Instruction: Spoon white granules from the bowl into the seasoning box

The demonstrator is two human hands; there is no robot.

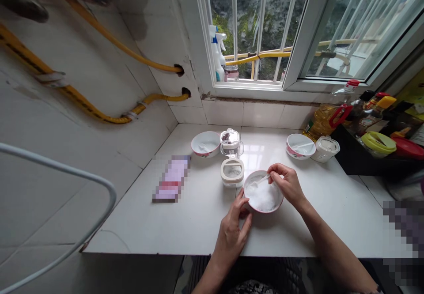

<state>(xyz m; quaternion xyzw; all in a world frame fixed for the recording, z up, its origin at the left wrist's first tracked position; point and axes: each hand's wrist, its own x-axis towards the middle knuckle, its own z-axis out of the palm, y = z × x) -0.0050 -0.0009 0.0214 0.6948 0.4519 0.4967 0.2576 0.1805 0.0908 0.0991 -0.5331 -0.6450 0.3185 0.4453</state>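
Note:
A bowl (264, 212) with a pink rim stands near the counter's front, filled with white grains (266, 197) that look like salt or sugar. My right hand (287, 183) pinches the handle of a small white spoon (264, 179), whose tip lies in the grains. At the bowl's left side, my left hand (233, 223) holds its rim and wall with curved fingers. Just behind stands a clear jar (232, 175) with a beige-framed lid and white contents. Farther back is a second clear jar (229, 139) with dark contents, its lid apparently raised.
Back left stands a bowl (205, 145) with a white spoon inside. Another spoon bowl (300, 147) and a lidded white jar (326, 149) stand right, beside an oil bottle (324, 115) and a black rack (347, 152) of condiments. A blurred purple item (172, 179) lies left.

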